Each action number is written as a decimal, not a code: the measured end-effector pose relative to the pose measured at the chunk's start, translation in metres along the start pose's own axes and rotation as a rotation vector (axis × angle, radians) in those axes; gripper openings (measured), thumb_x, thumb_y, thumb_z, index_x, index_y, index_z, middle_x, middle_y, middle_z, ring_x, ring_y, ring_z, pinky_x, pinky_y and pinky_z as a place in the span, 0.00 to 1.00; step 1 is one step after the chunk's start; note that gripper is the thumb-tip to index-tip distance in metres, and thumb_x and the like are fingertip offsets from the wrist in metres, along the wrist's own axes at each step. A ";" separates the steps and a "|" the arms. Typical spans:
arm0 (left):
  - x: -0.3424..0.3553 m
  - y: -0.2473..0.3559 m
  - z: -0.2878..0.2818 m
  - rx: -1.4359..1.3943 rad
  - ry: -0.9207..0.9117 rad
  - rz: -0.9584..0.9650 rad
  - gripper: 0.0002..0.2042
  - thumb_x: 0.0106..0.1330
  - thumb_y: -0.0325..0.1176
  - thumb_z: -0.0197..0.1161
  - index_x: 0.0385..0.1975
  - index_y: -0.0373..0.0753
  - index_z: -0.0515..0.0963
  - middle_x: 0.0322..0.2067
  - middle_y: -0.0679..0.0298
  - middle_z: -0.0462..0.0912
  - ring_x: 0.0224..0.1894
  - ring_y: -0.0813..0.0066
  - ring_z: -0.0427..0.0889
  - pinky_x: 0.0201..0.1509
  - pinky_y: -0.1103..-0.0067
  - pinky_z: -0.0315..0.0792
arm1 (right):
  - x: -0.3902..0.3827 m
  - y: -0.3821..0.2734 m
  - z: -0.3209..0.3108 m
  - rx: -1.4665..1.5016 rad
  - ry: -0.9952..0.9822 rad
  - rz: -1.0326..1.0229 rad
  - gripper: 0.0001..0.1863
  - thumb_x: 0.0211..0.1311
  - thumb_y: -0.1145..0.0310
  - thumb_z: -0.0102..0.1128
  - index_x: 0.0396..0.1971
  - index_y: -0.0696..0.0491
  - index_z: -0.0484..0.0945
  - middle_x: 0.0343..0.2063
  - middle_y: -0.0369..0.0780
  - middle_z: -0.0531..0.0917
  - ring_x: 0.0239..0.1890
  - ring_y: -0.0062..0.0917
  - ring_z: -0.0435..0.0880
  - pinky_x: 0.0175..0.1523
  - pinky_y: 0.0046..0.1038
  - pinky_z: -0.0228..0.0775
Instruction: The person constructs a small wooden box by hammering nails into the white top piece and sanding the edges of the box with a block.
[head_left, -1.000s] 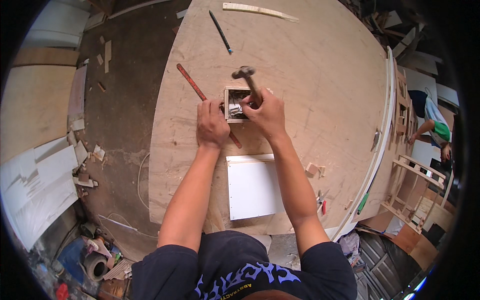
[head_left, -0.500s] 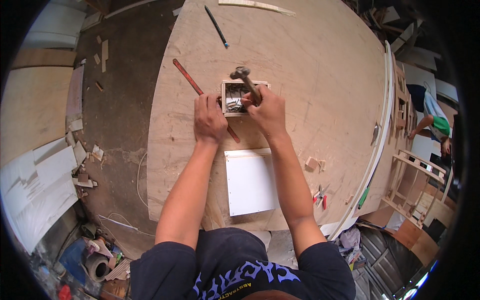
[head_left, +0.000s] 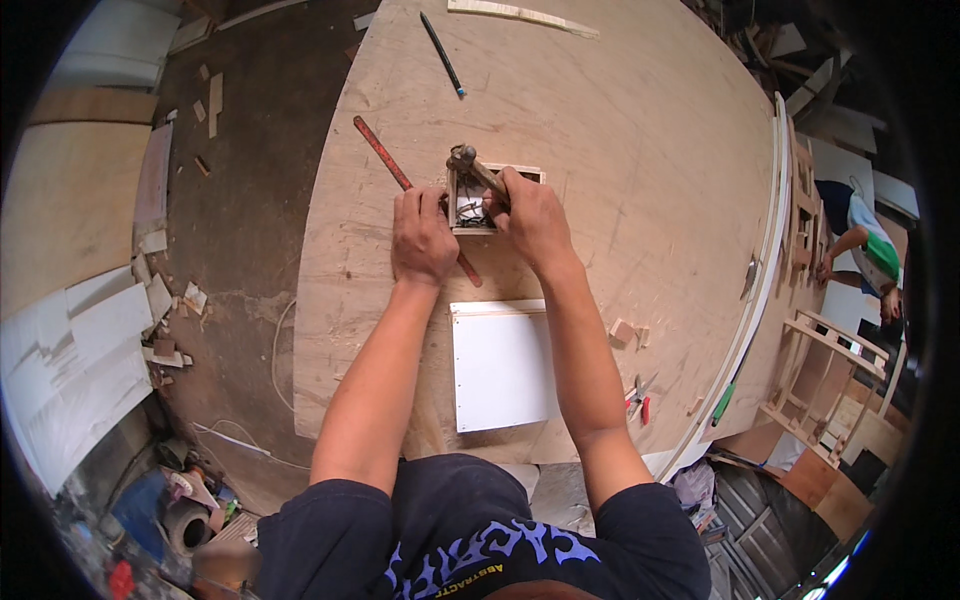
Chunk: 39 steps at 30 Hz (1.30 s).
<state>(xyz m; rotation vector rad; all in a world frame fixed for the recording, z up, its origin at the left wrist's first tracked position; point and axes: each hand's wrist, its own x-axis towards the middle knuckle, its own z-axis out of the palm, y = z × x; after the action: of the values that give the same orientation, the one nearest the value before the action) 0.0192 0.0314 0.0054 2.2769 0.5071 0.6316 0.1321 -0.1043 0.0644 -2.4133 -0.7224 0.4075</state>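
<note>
Right hand (head_left: 532, 215) has a hammer (head_left: 487, 178) gripped, small wooden box (head_left: 478, 231) between both hands. Left hand (head_left: 424, 238) is curled beside it, can't tell from here if it's pinching anything.

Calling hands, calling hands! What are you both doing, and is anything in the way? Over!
Right hand gripping hammer, head near far left corner of open wooden box. Left hand beside box, grip hidden. Red bar crossing beneath left hand.

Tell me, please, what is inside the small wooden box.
Thin dark pieces that look like nails lie on the white bottom of the small wooden box; the right hand and hammer hide part of its interior.
</note>
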 end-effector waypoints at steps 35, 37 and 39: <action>0.002 -0.008 -0.007 -0.236 0.121 -0.029 0.13 0.57 0.16 0.52 0.37 0.35 0.82 0.33 0.53 0.83 0.35 0.53 0.83 0.43 0.63 0.78 | -0.147 -0.046 -0.034 0.527 0.249 0.547 0.13 0.57 0.72 0.77 0.36 0.59 0.81 0.32 0.40 0.91 0.36 0.21 0.90 0.45 0.25 0.82; -0.012 -0.009 -0.024 -0.313 0.143 -0.040 0.14 0.57 0.15 0.54 0.39 0.36 0.83 0.36 0.54 0.85 0.36 0.57 0.84 0.44 0.66 0.79 | -0.169 -0.052 -0.031 0.551 0.260 0.575 0.12 0.57 0.73 0.78 0.34 0.59 0.81 0.32 0.40 0.92 0.36 0.20 0.90 0.45 0.25 0.81; -0.039 0.002 -0.047 -0.362 0.100 -0.034 0.15 0.58 0.14 0.59 0.41 0.38 0.85 0.40 0.56 0.87 0.40 0.63 0.87 0.47 0.70 0.80 | -0.190 -0.049 -0.022 0.711 0.258 0.594 0.11 0.57 0.73 0.77 0.33 0.58 0.81 0.32 0.40 0.92 0.36 0.20 0.90 0.44 0.25 0.81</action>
<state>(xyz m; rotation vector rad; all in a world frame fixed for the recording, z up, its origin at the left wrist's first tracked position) -0.0384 0.0351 0.0250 1.9003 0.4384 0.7565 -0.0313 -0.1904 0.1341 -1.8863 0.2519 0.4688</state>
